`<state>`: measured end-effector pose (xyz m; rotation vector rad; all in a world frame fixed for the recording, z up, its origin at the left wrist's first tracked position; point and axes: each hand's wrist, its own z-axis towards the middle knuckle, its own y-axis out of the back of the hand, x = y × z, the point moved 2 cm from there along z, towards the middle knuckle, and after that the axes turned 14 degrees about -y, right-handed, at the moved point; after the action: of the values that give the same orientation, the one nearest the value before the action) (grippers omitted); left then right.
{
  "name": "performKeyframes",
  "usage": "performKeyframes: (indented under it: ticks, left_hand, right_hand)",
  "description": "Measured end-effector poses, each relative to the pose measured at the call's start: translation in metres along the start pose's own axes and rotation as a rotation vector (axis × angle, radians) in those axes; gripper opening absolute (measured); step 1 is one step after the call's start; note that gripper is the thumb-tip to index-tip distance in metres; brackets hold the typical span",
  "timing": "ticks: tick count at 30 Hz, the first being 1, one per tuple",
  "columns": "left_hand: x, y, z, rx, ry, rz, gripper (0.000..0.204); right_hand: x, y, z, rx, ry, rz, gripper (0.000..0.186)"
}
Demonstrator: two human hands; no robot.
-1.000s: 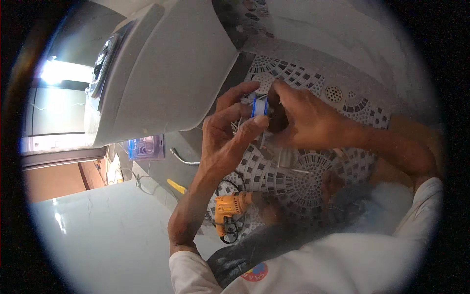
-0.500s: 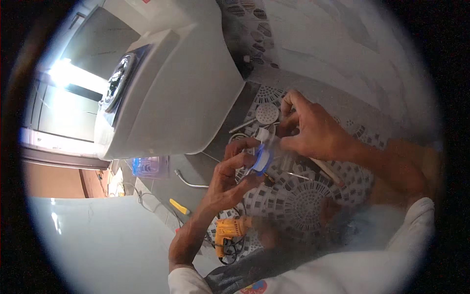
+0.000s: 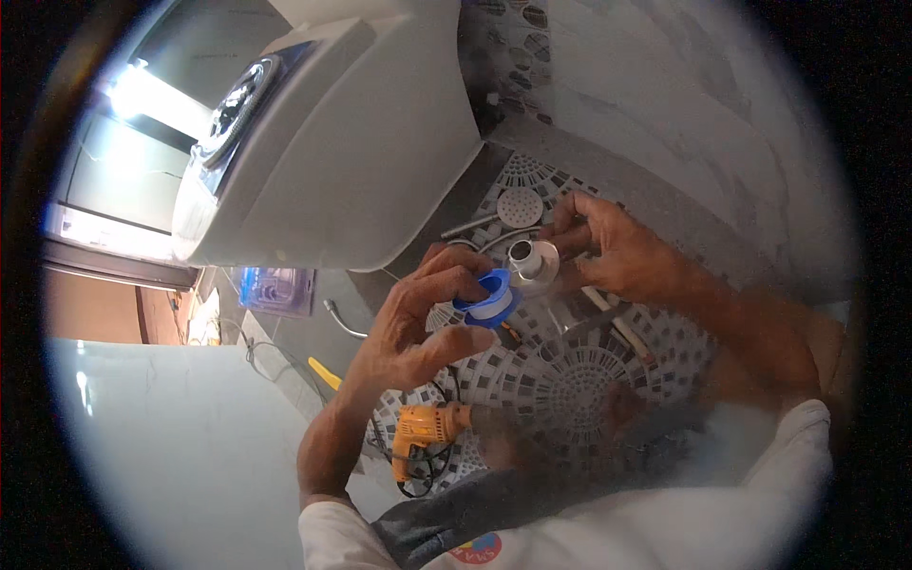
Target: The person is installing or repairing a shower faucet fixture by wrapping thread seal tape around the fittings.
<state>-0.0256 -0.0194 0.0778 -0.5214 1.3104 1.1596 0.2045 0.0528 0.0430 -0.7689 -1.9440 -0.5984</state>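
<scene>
Between the fingers and thumb of my left hand (image 3: pixel 408 323) is a blue spool of white thread seal tape (image 3: pixel 491 302). My right hand (image 3: pixel 627 255) pinches a shiny metal pipe fitting (image 3: pixel 534 260) with a round flange, its open round end turned up toward the left. The spool sits right beside the fitting, just left of it. Whether tape runs between the two, I cannot tell. My right fingertips are partly hidden behind the fitting.
A large white basin-like fixture (image 3: pixel 380 142) overhangs at the upper left. On the patterned tile floor lie a yellow drill (image 3: pixel 427 427) with its cord, a round shower head (image 3: pixel 520 206), a wooden-looking handle (image 3: pixel 627 334), a yellow-handled tool (image 3: pixel 324 371) and a clear-blue plastic package (image 3: pixel 276 290).
My left hand has shifted left with its fingers loosened around the spool. The fitting has turned, so its round open end now shows. The head view has shifted slightly.
</scene>
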Motion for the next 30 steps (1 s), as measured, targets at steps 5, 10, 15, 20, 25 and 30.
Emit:
performKeyframes:
  ticks: [5, 10, 15, 20, 25, 30]
  left_hand:
    - [0.004, 0.001, 0.0, 0.017, -0.002, -0.013, 0.037]
    - [0.008, -0.007, -0.005, -0.021, 0.06, -0.088, 0.036]
    - [0.016, -0.009, -0.004, -0.013, 0.009, -0.135, 0.041]
    - [0.017, -0.017, -0.001, 0.023, -0.001, -0.16, 0.04]
    - [0.036, -0.027, -0.001, -0.039, 0.219, -0.214, 0.049]
    - [0.057, -0.023, -0.008, -0.048, 0.182, -0.135, 0.045]
  right_hand:
    - [-0.005, -0.006, -0.006, 0.209, -0.127, 0.22, 0.058]
    - [-0.01, -0.018, -0.008, 0.363, -0.19, 0.408, 0.057]
    - [-0.008, -0.02, -0.012, 0.367, -0.197, 0.457, 0.055]
    - [-0.014, -0.026, -0.011, 0.329, -0.153, 0.375, 0.06]
    - [-0.024, -0.028, -0.006, 0.344, -0.174, 0.407, 0.051]
    - [-0.034, -0.027, 0.003, 0.372, -0.203, 0.34, 0.051]
